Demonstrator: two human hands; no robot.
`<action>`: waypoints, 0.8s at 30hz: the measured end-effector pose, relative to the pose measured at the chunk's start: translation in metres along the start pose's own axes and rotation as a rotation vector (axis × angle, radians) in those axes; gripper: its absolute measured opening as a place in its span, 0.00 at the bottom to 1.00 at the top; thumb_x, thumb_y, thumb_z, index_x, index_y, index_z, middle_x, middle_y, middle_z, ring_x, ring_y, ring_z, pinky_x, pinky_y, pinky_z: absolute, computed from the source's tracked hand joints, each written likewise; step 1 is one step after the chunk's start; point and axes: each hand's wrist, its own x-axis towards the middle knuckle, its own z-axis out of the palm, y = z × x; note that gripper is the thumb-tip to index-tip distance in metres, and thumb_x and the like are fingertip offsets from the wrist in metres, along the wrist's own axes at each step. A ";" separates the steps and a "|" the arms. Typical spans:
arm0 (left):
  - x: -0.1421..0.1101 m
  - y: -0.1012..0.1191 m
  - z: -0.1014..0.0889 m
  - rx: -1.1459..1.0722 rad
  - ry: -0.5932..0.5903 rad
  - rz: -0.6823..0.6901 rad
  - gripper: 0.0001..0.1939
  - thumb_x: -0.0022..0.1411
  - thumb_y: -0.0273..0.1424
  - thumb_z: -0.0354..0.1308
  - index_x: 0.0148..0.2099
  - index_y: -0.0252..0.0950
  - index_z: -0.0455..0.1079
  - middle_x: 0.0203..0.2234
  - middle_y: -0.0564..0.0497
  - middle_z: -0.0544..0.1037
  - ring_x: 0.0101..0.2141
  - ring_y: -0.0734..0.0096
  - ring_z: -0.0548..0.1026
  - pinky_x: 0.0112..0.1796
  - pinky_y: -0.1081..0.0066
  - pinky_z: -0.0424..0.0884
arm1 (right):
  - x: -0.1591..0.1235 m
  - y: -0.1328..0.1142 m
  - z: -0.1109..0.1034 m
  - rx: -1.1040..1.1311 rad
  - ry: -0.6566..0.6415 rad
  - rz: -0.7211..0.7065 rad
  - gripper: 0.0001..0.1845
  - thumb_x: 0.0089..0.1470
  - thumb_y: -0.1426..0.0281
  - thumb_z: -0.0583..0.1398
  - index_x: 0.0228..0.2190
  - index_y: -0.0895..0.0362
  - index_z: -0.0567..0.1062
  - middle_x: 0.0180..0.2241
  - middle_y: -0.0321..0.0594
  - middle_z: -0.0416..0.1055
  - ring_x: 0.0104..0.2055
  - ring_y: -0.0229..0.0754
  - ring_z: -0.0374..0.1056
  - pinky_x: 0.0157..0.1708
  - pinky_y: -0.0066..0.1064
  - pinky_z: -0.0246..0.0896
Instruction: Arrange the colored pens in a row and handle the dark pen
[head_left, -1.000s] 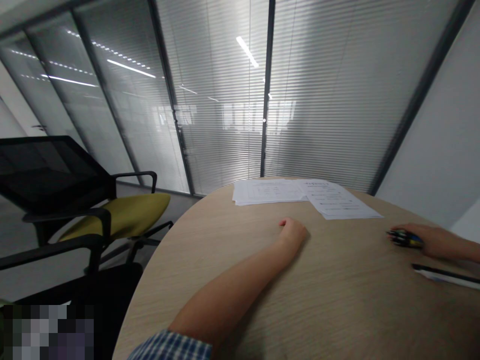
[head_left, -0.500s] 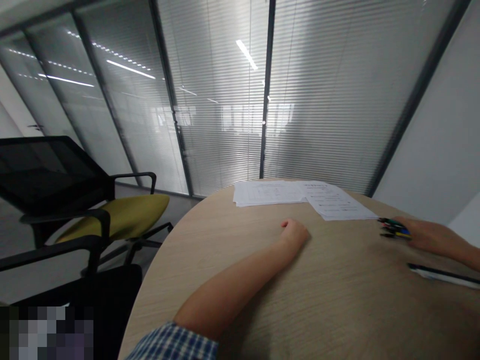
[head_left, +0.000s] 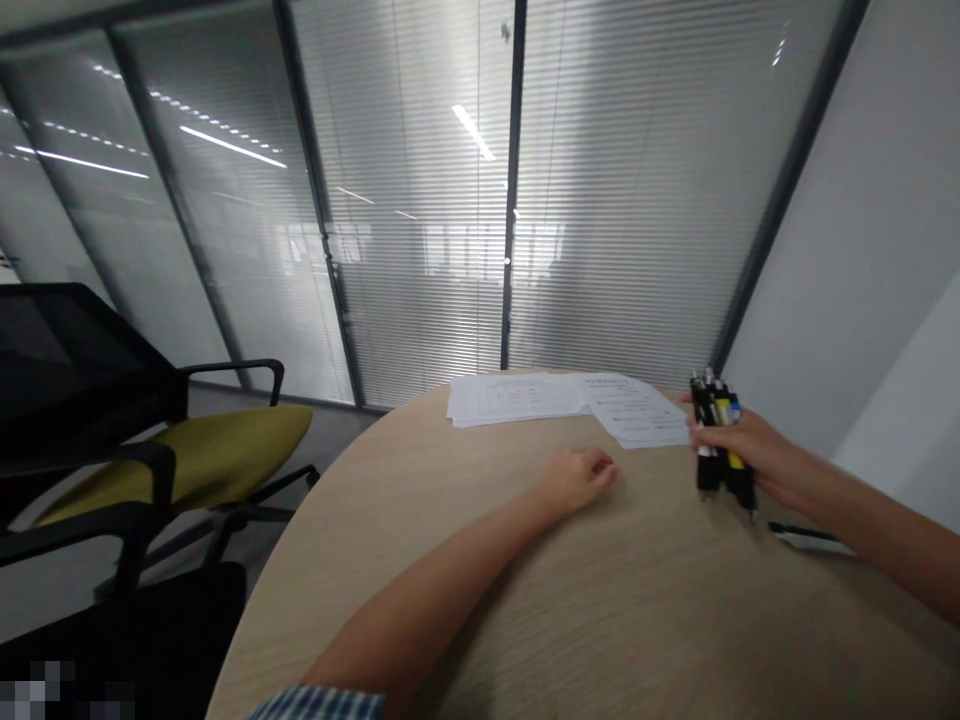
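Observation:
On the right, my right hand [head_left: 754, 445] is closed around a bundle of pens [head_left: 705, 470], mostly black with some white, yellow and blue parts. The pens stand roughly upright, their lower ends close to the tabletop; whether they touch it I cannot tell. My left hand [head_left: 577, 482] rests on the round wooden table [head_left: 600, 610] with its fingers loosely curled, and nothing shows in them. A flat, dark-edged white object [head_left: 810, 540] lies partly hidden under my right forearm; its kind is unclear.
Stacked paper sheets [head_left: 517, 398] and an overlapping printed sheet [head_left: 637, 412] lie at the table's far edge. An office chair with a yellow-green seat [head_left: 202, 450] stands to the left. Glass panels with blinds [head_left: 420, 300] rise behind the table, and a white wall [head_left: 847, 250] on the right.
My right hand has moved left and raised the pen bundle from lying flat to upright. My left hand has turned so its curled fingers point right. The view has shifted slightly right.

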 end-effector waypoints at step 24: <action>-0.001 0.070 -0.008 -1.260 -0.331 -0.477 0.04 0.47 0.22 0.57 0.23 0.32 0.64 0.13 0.58 0.66 0.15 0.81 0.64 0.17 0.80 0.59 | -0.032 -0.012 0.054 0.175 -0.125 0.112 0.17 0.40 0.60 0.59 0.30 0.59 0.71 0.27 0.40 0.71 0.32 0.44 0.65 0.31 0.33 0.60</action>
